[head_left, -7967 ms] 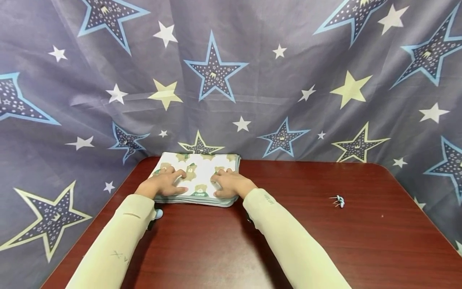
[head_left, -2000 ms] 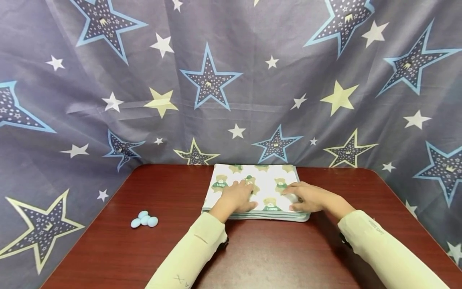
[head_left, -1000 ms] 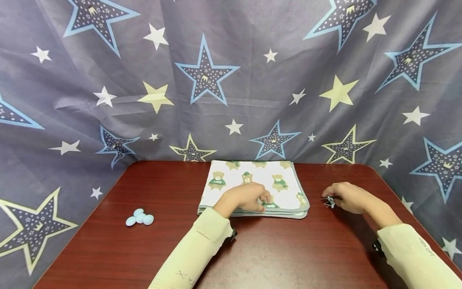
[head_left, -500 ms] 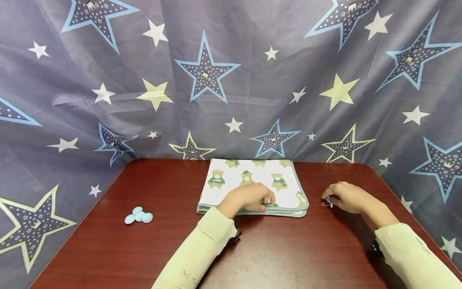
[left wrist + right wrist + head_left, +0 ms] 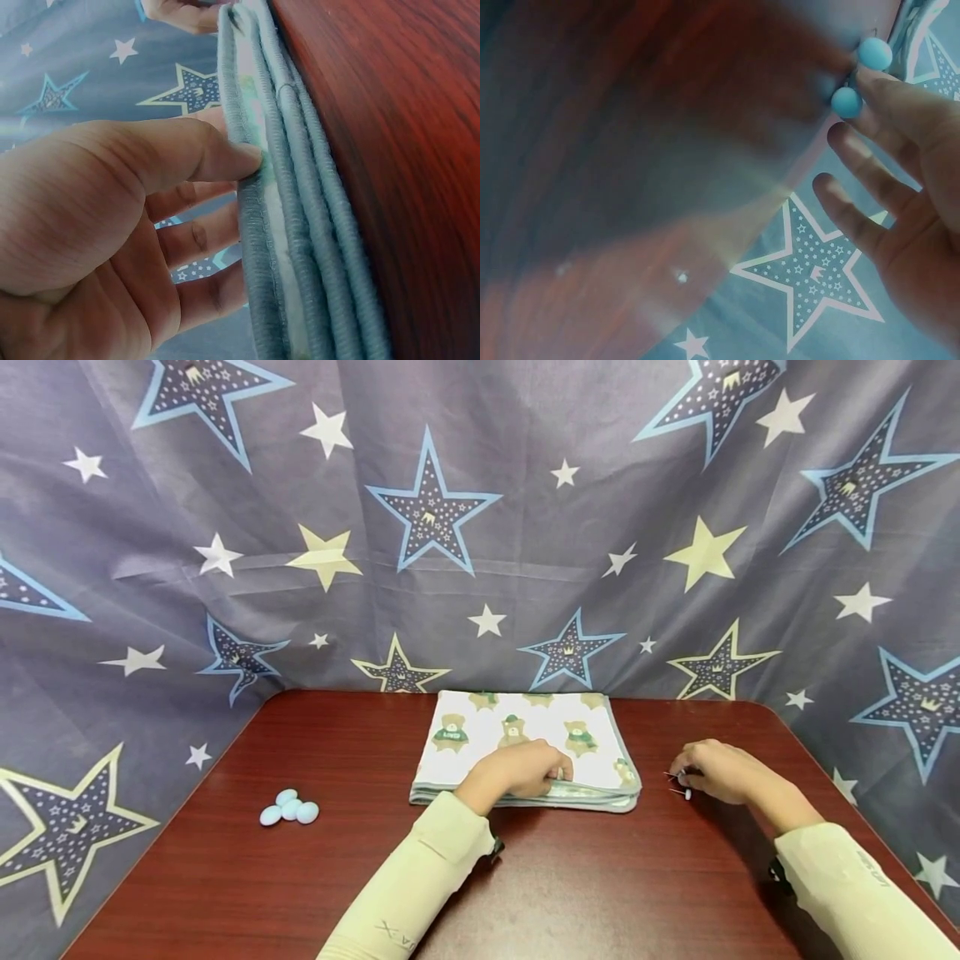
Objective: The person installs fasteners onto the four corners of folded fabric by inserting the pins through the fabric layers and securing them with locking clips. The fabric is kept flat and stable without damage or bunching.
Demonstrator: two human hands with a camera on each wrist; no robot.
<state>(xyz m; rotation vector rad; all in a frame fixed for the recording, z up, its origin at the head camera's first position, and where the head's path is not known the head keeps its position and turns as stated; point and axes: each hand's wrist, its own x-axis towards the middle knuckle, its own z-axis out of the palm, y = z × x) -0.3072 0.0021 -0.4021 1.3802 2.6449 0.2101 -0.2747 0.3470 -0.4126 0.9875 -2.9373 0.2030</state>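
Note:
A folded cloth (image 5: pixel 517 727) printed with bears, white with a grey-green border, lies near the table's back edge. My left hand (image 5: pixel 521 768) is at its front edge. In the left wrist view, the thumb sits inside the top bordered layer (image 5: pixel 259 247) and the fingers lie behind it, pinching it away from the layers below. Right of the cloth, my right hand (image 5: pixel 720 770) has thumb and forefinger at a pin with a pale-blue head (image 5: pixel 847 103). Another blue-headed pin (image 5: pixel 687 794) lies on the table just beside those fingertips. The held pin's shaft is partly hidden.
Several pale-blue oval pieces (image 5: pixel 289 810) sit in a cluster on the left of the reddish-brown table (image 5: pixel 360 743). A grey curtain (image 5: pixel 525 568) with printed stars hangs right behind the table and along both sides.
The cloth went from left to centre, uncovering the blue ovals. My right hand left it for the pins, which now lie apart. My left hand shifted to the front edge and raised its top layer.

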